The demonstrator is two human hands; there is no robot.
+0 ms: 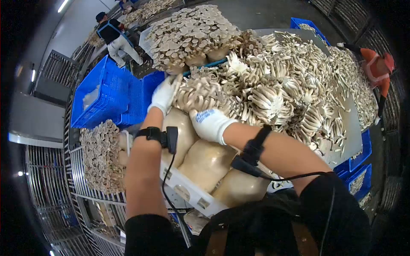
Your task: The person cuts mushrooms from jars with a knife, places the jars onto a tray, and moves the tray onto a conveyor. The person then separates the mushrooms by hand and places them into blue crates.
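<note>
Both my hands wear white gloves, and a clump of long-stemmed mushrooms (200,94) is between them, slightly blurred. My left hand (164,94) presses its fingers against the clump's left side. From below, my right hand (211,124) is curled against the clump's lower edge, its fingertips partly hidden. Right under my hands, several smooth, pale rounded growing blocks (206,164) sit in a white crate (193,197). Loose mushrooms and broken clumps (270,100) are heaped just right of the held clump.
Uncut mushrooms on blocks (192,34) stand at the far side, with another batch (102,155) at left. Stacked blue crates (102,96) are left of my arm. A metal tabletop (348,138) bears the heap. Co-workers stand at back left (113,36) and right (376,70).
</note>
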